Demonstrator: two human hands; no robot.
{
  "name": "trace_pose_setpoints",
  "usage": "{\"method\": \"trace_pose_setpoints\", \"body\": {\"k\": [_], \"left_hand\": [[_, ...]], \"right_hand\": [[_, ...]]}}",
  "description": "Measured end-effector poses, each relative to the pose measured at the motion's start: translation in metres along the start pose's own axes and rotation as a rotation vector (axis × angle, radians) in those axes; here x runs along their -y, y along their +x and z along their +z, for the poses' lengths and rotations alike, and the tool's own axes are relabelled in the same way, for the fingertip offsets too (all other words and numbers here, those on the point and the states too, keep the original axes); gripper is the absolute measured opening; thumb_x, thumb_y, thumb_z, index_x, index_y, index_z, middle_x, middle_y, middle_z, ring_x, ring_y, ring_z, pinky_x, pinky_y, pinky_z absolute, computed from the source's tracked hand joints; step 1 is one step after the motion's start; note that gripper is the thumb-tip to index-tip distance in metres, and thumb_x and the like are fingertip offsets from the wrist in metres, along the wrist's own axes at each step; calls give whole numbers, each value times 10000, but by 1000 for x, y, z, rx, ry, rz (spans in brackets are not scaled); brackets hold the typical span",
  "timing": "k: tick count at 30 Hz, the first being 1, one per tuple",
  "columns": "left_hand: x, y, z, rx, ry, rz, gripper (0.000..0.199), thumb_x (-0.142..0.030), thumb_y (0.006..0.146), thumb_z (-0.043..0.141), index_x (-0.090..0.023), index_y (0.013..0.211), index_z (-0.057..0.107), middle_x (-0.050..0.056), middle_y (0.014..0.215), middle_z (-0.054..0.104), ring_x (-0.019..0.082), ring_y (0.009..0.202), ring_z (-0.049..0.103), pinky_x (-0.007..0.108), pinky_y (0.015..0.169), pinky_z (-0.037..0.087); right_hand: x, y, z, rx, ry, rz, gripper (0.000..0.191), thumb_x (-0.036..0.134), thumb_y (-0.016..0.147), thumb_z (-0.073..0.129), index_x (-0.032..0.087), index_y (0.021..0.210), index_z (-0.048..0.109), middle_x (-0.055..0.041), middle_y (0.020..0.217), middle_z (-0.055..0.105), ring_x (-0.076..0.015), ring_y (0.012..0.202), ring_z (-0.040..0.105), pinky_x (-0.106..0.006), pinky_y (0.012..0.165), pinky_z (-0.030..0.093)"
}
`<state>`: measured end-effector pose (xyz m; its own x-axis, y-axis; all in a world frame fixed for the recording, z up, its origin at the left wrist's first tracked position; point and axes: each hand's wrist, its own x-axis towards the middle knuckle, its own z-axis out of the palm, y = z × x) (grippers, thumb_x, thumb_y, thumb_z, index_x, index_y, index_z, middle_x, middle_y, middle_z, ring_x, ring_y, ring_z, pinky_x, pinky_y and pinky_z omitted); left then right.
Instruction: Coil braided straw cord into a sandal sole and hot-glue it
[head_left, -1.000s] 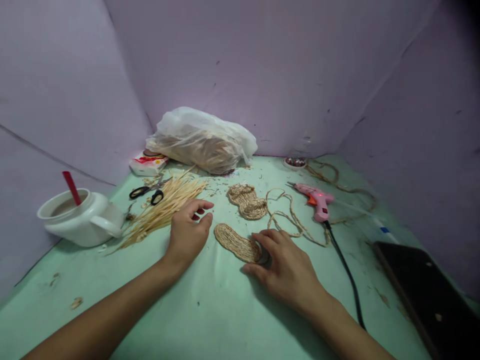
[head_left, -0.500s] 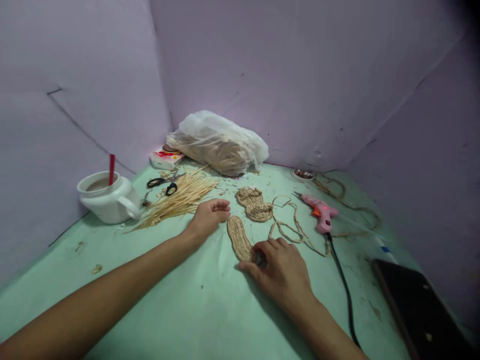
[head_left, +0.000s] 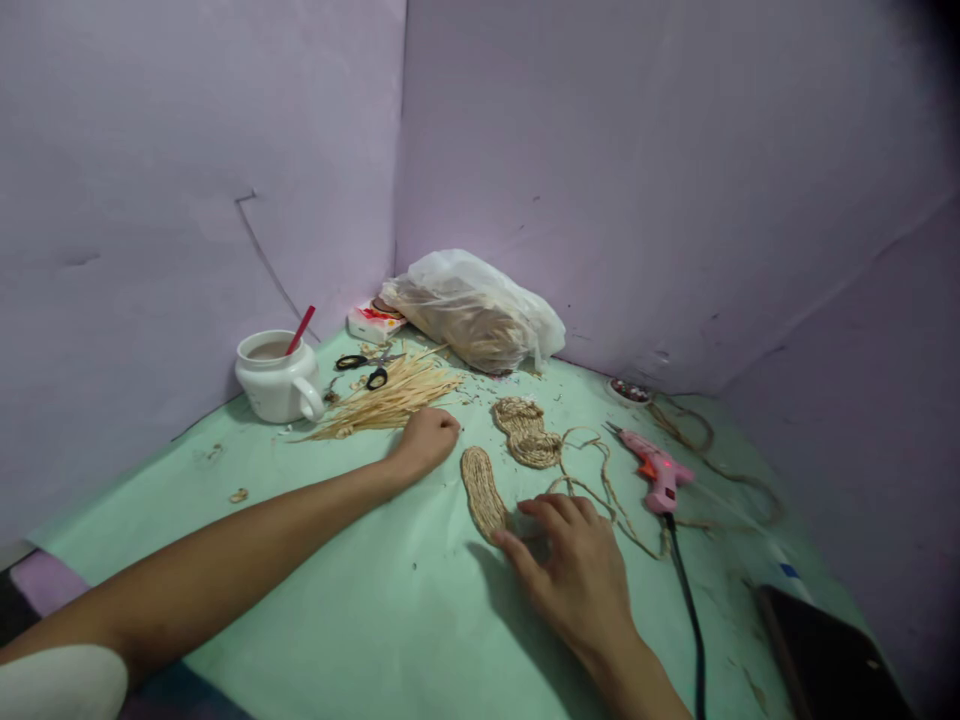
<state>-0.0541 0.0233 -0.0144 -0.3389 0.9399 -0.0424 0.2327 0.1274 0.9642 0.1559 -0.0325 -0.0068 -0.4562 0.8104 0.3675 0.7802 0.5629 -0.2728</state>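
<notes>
A flat oval strip of coiled twine lies on the green tabletop in front of me. My right hand is at its near end, thumb and fingers apart; the thumb tip is close to the strip, and I cannot tell whether it touches. To the left, my left hand rests with fingers curled in beside dry straw strands. Whatever may be inside it is hidden. Just beyond sits a second coiled-twine piece with a rounded, wavy outline, and loose twine trails from it to the right.
A pink glue gun with a black cord lies at right, a dark phone-like slab nearer. Black-handled scissors, a white mug with a red stick, a plastic bag and a small bowl stand farther back.
My left hand's fingers have curled in from a straighter pose. My right hand has come away slightly from the oval strip, its fingers spreading. The view has shifted left.
</notes>
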Motion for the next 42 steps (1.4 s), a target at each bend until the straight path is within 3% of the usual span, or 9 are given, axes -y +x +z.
{"method": "trace_pose_setpoints", "body": {"k": [5,7,15,22,27,31,33,35,42], "left_hand": [[-2,-2,1,150,177,52,127,-203,539,644,-171,437,577,-13,460,492,127,529,436,245,486,276],[-2,-3,5,192,195,43,22,-178,530,645,-168,530,625,-15,516,533,117,537,444,231,483,283],[-9,-8,18,388,119,-167,304,-223,682,560,-136,970,597,-85,368,402,71,307,305,183,342,218],[-15,-9,17,386,119,-200,280,-202,712,524,-134,980,569,-77,421,428,61,319,334,177,349,263],[-16,-12,3,332,312,-173,398,-171,701,490,-119,1093,533,-39,466,491,131,396,477,234,416,374],[-19,-17,-18,253,539,27,449,-278,655,631,-162,1087,595,108,943,631,282,928,586,391,773,461],[-20,-22,-23,305,776,404,490,-350,688,631,-156,1137,592,137,1161,567,317,1105,498,456,930,390],[-21,-28,-20,462,833,620,522,-315,694,654,-171,1189,570,129,1270,506,296,1173,446,443,995,346],[-27,-37,5,706,970,743,404,-262,756,638,-195,1150,579,94,1090,570,277,1069,454,471,932,346]], "right_hand": [[7,0,4,95,21,19,219,386,755,660,204,875,679,-77,892,668,-268,866,522,-400,759,385],[7,1,7,98,18,34,213,394,755,664,206,852,680,-70,871,665,-263,863,517,-394,761,374],[10,-1,11,115,17,32,256,476,741,675,226,793,687,-36,821,664,-243,841,519,-385,761,331],[10,0,8,119,25,56,183,377,783,639,212,851,679,-51,875,658,-252,874,510,-393,773,333],[0,3,9,95,52,120,128,243,791,612,200,895,673,-55,927,661,-256,944,498,-404,831,339],[-6,5,9,110,97,145,145,220,798,597,197,917,677,-63,945,650,-249,964,490,-400,861,347],[-6,5,9,117,121,151,161,220,799,595,197,935,677,-67,957,642,-245,965,488,-395,859,354],[-6,5,9,128,131,153,166,223,798,595,195,940,678,-71,964,637,-243,958,490,-394,855,358],[-7,8,5,193,106,147,169,261,801,602,201,939,680,-60,922,648,-233,916,519,-403,866,344]]}}
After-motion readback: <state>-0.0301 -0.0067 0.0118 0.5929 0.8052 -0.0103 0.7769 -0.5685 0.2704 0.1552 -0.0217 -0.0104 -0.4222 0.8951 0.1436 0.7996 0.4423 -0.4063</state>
